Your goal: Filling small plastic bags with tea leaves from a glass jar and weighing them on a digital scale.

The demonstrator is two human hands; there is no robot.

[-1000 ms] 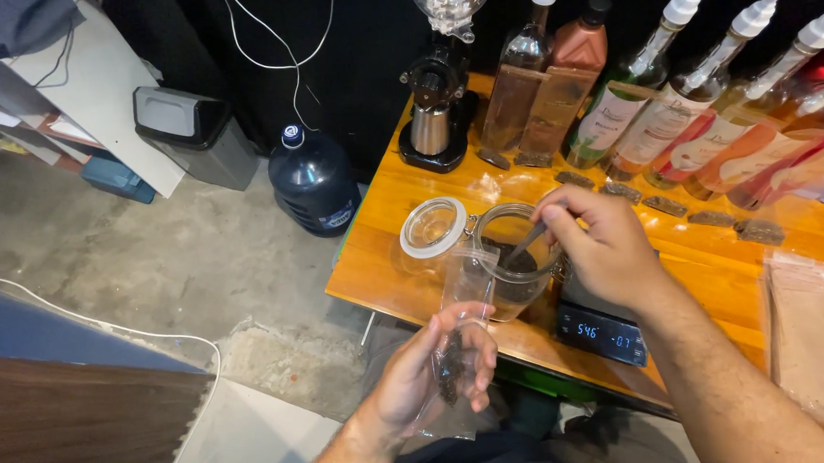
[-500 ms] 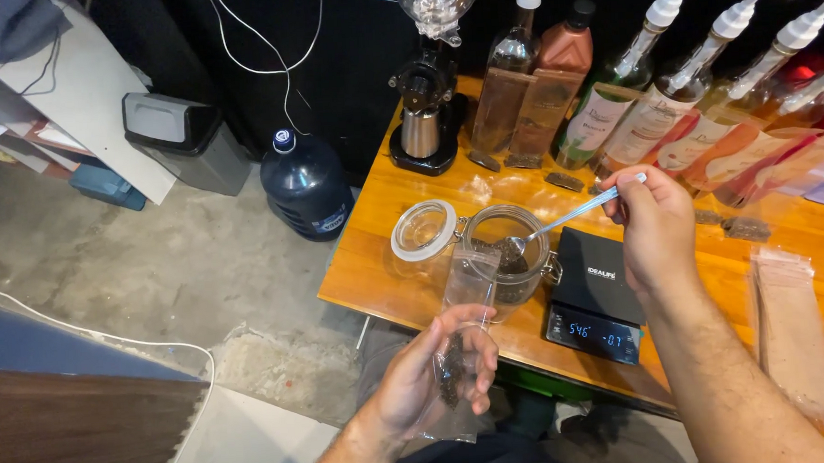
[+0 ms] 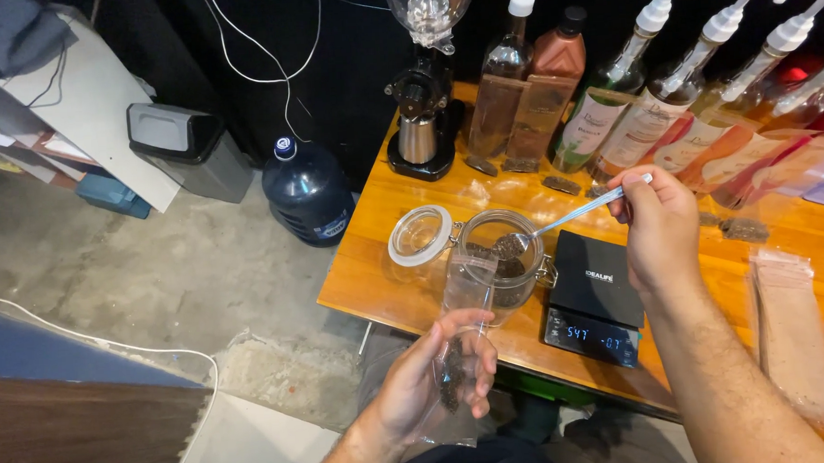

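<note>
My right hand (image 3: 658, 230) grips a long metal spoon (image 3: 562, 222) by its handle; the bowl, heaped with dark loose bits, hovers over the mouth of an open glass jar (image 3: 503, 272) on the wooden table (image 3: 385, 261). The jar's hinged lid (image 3: 420, 235) lies flipped open to its left. My left hand (image 3: 434, 381) holds a clear plastic bag (image 3: 458, 351) upright in front of the table edge, just below the jar, with some dark bits in its bottom.
A black digital scale (image 3: 592, 297) sits right of the jar. A coffee grinder (image 3: 423, 81), bottles (image 3: 507, 76) and pump bottles (image 3: 631, 107) line the back. Clear bags (image 3: 793, 334) lie at right. On the floor stand a water jug (image 3: 306, 190) and a bin (image 3: 187, 149).
My right hand drew back to the right and lifted the spoon out of the jar with a load of dark bits. My left hand kept the bag in place.
</note>
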